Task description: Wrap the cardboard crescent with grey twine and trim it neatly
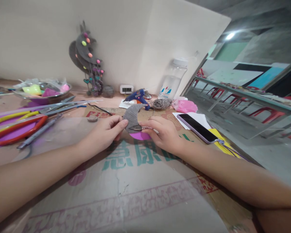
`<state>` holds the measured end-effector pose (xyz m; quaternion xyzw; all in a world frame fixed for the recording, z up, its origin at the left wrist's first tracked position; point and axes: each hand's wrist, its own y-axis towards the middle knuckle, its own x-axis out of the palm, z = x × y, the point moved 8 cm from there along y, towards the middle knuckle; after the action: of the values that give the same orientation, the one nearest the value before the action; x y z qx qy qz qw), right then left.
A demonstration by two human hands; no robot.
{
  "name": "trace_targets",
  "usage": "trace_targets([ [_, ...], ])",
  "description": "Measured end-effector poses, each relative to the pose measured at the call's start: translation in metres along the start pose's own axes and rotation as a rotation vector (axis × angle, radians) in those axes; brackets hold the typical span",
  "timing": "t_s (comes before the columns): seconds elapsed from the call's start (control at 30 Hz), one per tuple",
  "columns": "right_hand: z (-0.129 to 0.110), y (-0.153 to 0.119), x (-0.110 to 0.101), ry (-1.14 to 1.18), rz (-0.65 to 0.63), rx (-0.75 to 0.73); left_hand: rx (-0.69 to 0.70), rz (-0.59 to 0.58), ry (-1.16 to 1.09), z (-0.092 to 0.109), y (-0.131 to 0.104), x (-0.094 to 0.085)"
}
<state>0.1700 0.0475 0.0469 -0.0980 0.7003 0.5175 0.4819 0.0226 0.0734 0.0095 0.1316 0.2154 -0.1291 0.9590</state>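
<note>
Between my two hands is a crescent moon shape [132,117] wound with grey yarn. Its lower end is bare and shows purple card [141,136]. My left hand [111,128] pinches the crescent's left edge between thumb and fingers. On the other side, my right hand [161,132] has its thumb and forefinger closed at the lower right part, where the yarn meets the purple. Just behind lie a blue glue gun [137,95] and a ball of grey yarn [162,104]. Whether a strand of yarn runs to my right hand is too small to tell.
Scissors with red handles [19,139] and yellow-handled scissors [14,118] lie left, near a metal bowl [42,99]. A phone [197,128] lies right. A water bottle [172,79], a small clock [126,89] and a decorated moon hanging [87,61] stand behind. Cardboard [126,200] covers the table.
</note>
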Motion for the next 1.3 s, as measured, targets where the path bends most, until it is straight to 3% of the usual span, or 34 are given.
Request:
trace_targets([
  [0.1,0.010,0.000,-0.001,0.146,0.021,0.105,0.009,0.009,0.009,0.001,0.000,0.000],
  [0.27,0.035,-0.005,-0.002,0.326,0.080,0.408,0.010,0.004,0.001,0.003,-0.001,0.001],
  [0.47,0.031,-0.007,0.024,0.582,-0.123,0.677,0.034,-0.039,0.034,0.008,-0.002,0.004],
  [0.63,0.022,-0.004,0.029,0.614,-0.171,0.680,0.025,-0.121,-0.018,0.007,-0.001,0.012],
  [0.77,0.017,-0.002,0.027,0.575,-0.211,0.605,0.070,-0.185,0.081,0.012,-0.002,0.018],
  [0.87,0.016,-0.002,0.028,0.598,-0.220,0.572,0.043,-0.175,0.113,0.010,-0.003,0.017],
  [1.0,0.023,-0.005,0.030,0.694,-0.191,0.634,0.004,-0.164,0.059,0.006,-0.003,0.015],
  [1.3,0.021,-0.005,0.031,0.640,-0.215,0.662,0.028,-0.152,0.064,0.010,-0.002,0.015],
])
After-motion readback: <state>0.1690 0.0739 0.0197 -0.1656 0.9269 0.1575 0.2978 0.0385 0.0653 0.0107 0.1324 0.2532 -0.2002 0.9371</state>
